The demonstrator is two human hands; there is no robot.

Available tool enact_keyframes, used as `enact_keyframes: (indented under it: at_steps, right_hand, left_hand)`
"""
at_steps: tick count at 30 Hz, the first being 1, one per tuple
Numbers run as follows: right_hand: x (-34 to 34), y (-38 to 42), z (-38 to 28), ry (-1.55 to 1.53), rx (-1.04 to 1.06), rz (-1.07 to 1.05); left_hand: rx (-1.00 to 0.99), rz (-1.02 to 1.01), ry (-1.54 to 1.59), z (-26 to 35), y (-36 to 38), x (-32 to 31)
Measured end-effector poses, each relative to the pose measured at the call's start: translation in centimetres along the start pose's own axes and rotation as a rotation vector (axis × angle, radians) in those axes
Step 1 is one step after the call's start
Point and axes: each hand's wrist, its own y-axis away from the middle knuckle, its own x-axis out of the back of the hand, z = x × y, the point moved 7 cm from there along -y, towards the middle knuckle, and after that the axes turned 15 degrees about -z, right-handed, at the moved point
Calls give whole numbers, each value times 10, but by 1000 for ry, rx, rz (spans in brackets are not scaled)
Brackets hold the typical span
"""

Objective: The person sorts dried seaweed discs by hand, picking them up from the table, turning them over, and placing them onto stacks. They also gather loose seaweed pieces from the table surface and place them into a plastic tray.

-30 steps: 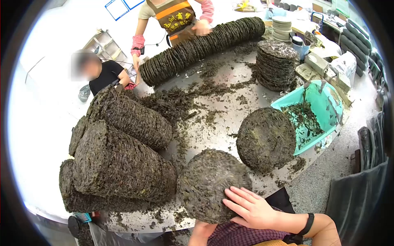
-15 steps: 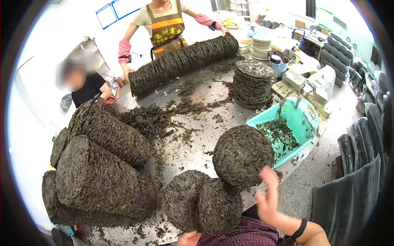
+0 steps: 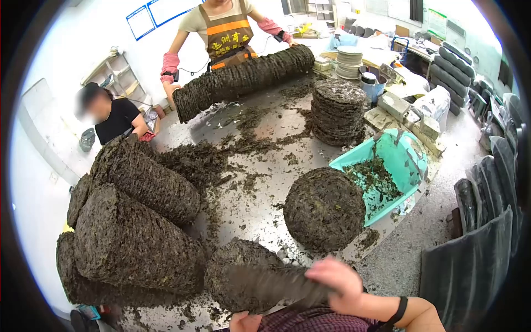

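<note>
A small stack of dark round seaweed sheets (image 3: 276,283), smeared by motion, is tilted nearly edge-on at the table's near edge. My right hand (image 3: 338,283) is at its right end, the fingers bent over it and somewhat blurred. Below its left side only part of my left hand (image 3: 243,322) shows; its fingers are mostly hidden. Just behind lies another seaweed stack (image 3: 235,265), partly covered by the moving one. A larger round seaweed stack (image 3: 324,210) stands up and to the right, apart from both hands.
Thick seaweed stacks (image 3: 133,243) lie piled at left. Across the table (image 3: 260,193), a person in an apron (image 3: 229,39) holds a long seaweed roll (image 3: 243,77). A person in black (image 3: 117,119) is at far left. A turquoise bin (image 3: 412,160) holds scraps beside an upright stack (image 3: 338,116).
The small seaweed stack has tipped from face-on to nearly edge-on. My right hand has come down and left onto its end. The co-worker's long roll has shifted slightly left.
</note>
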Motion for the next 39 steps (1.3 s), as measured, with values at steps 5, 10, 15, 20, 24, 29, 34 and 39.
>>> enact_keyframes:
  at_steps: [5, 10, 15, 20, 24, 29, 34, 39]
  right_hand:
    - [59, 17, 103, -282, -514, 673]
    - [9, -7, 43, -198, -187, 183]
    - [-83, -27, -12, 19, 137, -336]
    - [-99, -30, 1, -69, 70, -301]
    - [-78, -35, 10, -144, -94, -139]
    - [-70, -48, 1, -229, 13, -357]
    - [-96, -51, -11, -275, -120, -351]
    - [-101, -51, -7, -228, -147, -362]
  left_hand:
    - [-42, -18, 83, -1, 6, -1]
    - [159, -112, -34, -9, 9, -12]
    - [205, -166, -121, -17, 2, -49]
    - [61, -111, -459, -16, -3, -45]
    - [131, 12, -337, -16, -5, -41]
    - [49, -100, -379, -10, -9, -54]
    - [-76, -149, -1029, -15, -13, -63]
    - [-51, -152, -899, -15, -20, -59]
